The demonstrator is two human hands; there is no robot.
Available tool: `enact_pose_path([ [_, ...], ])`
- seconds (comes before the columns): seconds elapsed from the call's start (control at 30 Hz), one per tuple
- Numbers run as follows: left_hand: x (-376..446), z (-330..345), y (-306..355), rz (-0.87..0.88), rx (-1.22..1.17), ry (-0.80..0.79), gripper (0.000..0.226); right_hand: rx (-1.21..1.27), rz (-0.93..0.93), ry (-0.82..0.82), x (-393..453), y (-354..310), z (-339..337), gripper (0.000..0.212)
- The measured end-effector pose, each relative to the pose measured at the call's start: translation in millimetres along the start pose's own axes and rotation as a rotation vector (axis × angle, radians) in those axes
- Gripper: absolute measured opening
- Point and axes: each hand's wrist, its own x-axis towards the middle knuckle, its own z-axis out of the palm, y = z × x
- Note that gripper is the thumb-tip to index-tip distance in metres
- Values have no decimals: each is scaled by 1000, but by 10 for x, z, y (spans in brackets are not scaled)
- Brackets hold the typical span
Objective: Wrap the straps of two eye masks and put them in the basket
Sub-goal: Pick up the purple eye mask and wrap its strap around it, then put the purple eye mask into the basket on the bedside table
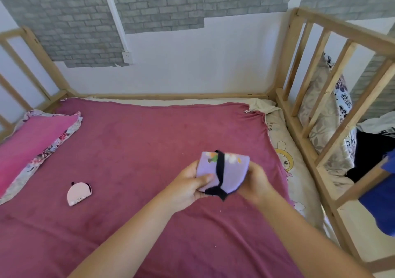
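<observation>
A folded purple eye mask (232, 174) is held above the bed, with its black strap (220, 171) running down across its front and ending in a knot-like bunch at the bottom. My left hand (188, 187) grips the mask's left side, thumb on top. Its right edge is held by my right hand (256, 183). A folded pink eye mask (78, 193) lies alone on the maroon sheet to the left, well apart from both hands. No basket is in view.
The maroon sheet (139, 149) covers the mattress. A pink pillow (32, 147) with floral trim lies at the far left. A wooden bed rail (320, 106) stands on the right, with cushions and dark clothes behind it. The wall is straight ahead.
</observation>
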Motion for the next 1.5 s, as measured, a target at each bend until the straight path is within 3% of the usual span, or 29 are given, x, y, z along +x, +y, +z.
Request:
enact_pose_path([
  [0.07,-50,-11,-30,-47,232,-15,23,2,2,-18,-5,-177,-63,30],
  [0.2,-91,-39,-49,48,507,214,26,-377,-123,-12,1,-312,-98,23],
  [0.33,-171,-71,-46,165,405,354,32,-632,-288,164,29,-202,-59,19],
  [0.53,-409,-205,-166,143,339,379,26,-739,-255,78,155,49,237,27],
  [0.6,-594,-293,-245,84,237,329,20,-750,-178,-44,194,117,418,25],
  [0.67,-824,-423,-325,49,87,311,28,-729,-110,-145,226,226,634,26],
  [0.9,-2019,-1183,-544,159,-173,523,39,-714,46,-328,334,987,1834,27],
  [1.0,-2693,-1583,-639,214,-241,687,27,-688,17,-322,295,1526,2531,26],
  [1.07,-3173,-1879,-709,263,-254,854,38,-742,22,-374,234,1937,3030,22],
  [1.13,-3659,-2141,-753,307,-211,1019,53,-794,73,-498,155,2358,3514,14],
  [1.23,-4301,-2525,-801,314,-32,1156,29,-810,64,-597,70,2919,4183,24],
  [1.3,-4675,-2776,-808,255,89,1252,28,-825,36,-635,42,3220,4573,32],
  [1.5,-5642,-3676,-883,56,312,1559,51,-898,-19,-875,242,4040,5594,43],
])
